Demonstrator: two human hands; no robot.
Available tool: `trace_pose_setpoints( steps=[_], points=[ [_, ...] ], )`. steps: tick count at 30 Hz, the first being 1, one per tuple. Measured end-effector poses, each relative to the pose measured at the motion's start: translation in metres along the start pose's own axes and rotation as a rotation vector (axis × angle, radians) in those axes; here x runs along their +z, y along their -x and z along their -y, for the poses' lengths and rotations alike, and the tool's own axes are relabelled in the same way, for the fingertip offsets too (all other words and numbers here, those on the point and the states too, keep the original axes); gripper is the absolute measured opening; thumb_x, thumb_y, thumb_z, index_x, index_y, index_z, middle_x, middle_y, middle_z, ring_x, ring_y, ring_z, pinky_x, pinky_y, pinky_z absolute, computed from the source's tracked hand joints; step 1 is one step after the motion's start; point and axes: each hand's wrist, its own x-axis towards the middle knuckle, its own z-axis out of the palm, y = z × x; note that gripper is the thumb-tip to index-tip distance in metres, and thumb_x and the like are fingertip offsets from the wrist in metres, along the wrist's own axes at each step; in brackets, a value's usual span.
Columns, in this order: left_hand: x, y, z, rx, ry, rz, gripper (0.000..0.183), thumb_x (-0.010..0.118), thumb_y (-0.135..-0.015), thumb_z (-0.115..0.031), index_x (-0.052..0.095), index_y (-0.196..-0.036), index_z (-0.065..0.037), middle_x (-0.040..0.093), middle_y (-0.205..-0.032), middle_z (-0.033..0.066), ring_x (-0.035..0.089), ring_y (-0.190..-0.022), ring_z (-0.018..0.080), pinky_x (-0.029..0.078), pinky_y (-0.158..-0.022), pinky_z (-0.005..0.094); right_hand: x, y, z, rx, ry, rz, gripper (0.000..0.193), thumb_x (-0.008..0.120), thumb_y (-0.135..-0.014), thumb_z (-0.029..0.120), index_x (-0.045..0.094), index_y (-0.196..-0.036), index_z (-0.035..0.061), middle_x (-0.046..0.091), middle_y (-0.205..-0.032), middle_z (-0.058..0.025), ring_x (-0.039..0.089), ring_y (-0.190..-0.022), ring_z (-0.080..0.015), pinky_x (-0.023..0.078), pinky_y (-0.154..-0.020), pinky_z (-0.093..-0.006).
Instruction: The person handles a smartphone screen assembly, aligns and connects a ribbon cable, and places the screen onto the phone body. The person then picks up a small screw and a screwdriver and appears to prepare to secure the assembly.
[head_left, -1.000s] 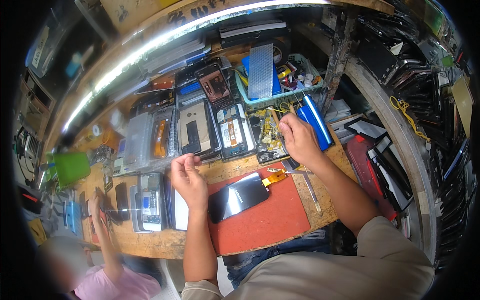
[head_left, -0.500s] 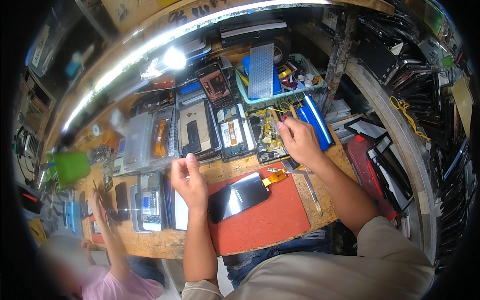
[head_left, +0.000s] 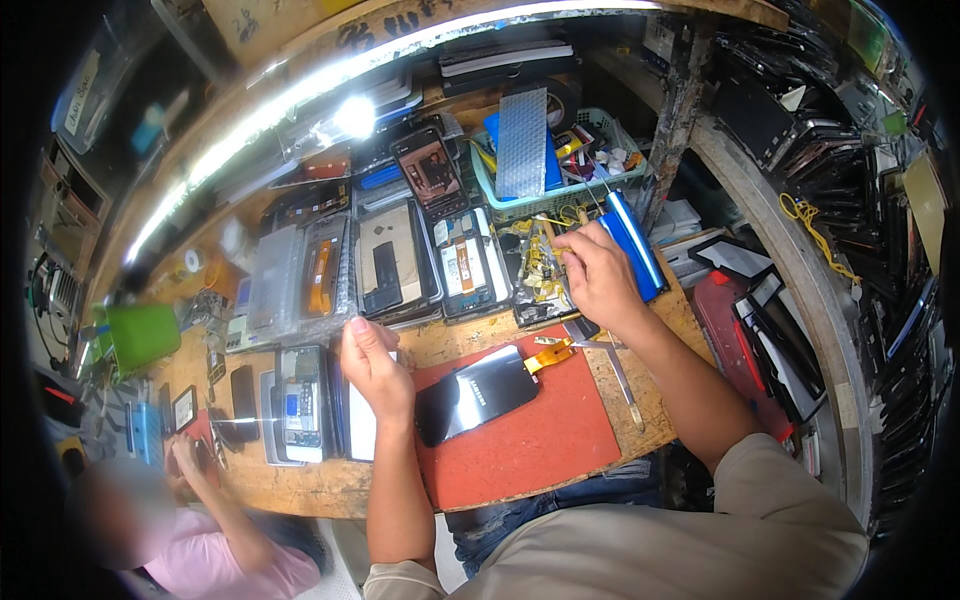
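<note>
On a red work mat (head_left: pixel 560 430) lies a phone screen (head_left: pixel 478 395), glossy black, with an orange flex cable (head_left: pixel 550 356) at its upper right end. My left hand (head_left: pixel 376 365) is raised by the mat's left edge, thumb up and fingers curled. Whether something small sits between those fingers is hidden. Over a tray of small yellowish flex parts (head_left: pixel 535 270) is my right hand (head_left: pixel 602 268), its fingers bent together at the tray's right side. I cannot make out what they grip. Tweezers (head_left: pixel 622 380) rest right of the screen.
A blue cylinder (head_left: pixel 632 245) stands beside my right hand. Behind are a green basket (head_left: pixel 520 207) of parts, a propped phone (head_left: pixel 430 170) and an opened phone (head_left: pixel 468 262). More phone parts (head_left: pixel 302 405) lie left. At far left a person in a pink shirt (head_left: pixel 235 560) works.
My right hand's fingers have dipped and curled toward the parts tray. My left hand has lowered slightly, its thumb now closer to the fingers. The other person's hands have moved down.
</note>
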Motion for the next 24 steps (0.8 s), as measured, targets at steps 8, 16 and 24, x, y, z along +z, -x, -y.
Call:
trace_pose_setpoints(
  steps=[8,16,24],
  points=[
    [0.006,0.003,-0.011,-0.144,0.009,0.013,0.029,0.058,-0.113,-0.024,0.059,-0.092,-0.003,0.058,-0.078,0.0008,0.052,-0.069,0.0083,0.043,-0.062,0.0272,0.000,-0.001,0.004,0.105,-0.108,0.041,0.007,0.072,-0.095,0.003,0.067,-0.099,0.0002,0.069,-0.093,-0.0161,0.069,-0.081,-0.0359,0.055,-0.071,-0.0436],
    [0.001,0.001,-0.007,-0.074,-0.095,0.056,0.041,0.060,-0.112,-0.024,0.054,-0.077,-0.003,0.056,-0.070,-0.0003,0.050,-0.065,0.0069,0.040,-0.061,0.0263,-0.002,-0.002,0.004,0.110,-0.053,0.078,0.037,0.071,-0.104,0.023,0.060,-0.080,-0.0024,0.055,-0.066,-0.0148,0.050,-0.056,-0.0227,0.040,-0.055,-0.0395],
    [0.003,-0.005,-0.004,0.012,-0.014,-0.017,0.040,0.055,-0.115,-0.028,0.055,-0.083,-0.005,0.052,-0.072,-0.0018,0.047,-0.062,0.0040,0.038,-0.053,0.0233,0.000,0.000,0.007,0.211,-0.053,0.162,0.030,0.067,-0.105,0.021,0.060,-0.084,-0.0002,0.062,-0.075,-0.0196,0.061,-0.066,-0.0400,0.045,-0.062,-0.0478]
  ],
)
